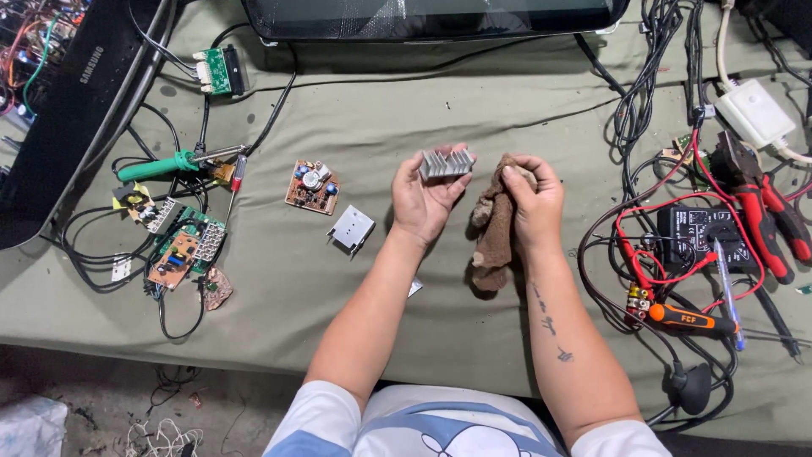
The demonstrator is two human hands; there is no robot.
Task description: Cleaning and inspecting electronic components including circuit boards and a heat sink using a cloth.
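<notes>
Seeing bare green cloth lying open around both forearms. Small square grey metal bracket sitting left of my wrist. Tangle of black and red cables crowding right side.

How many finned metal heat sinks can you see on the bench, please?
2: one finned heat sink held in the left hand, and a second heat sink lying on the cloth left of that wrist. Others may be hidden among the boards.

White short sleeves, blue shirt print, right forearm tattoos
</notes>
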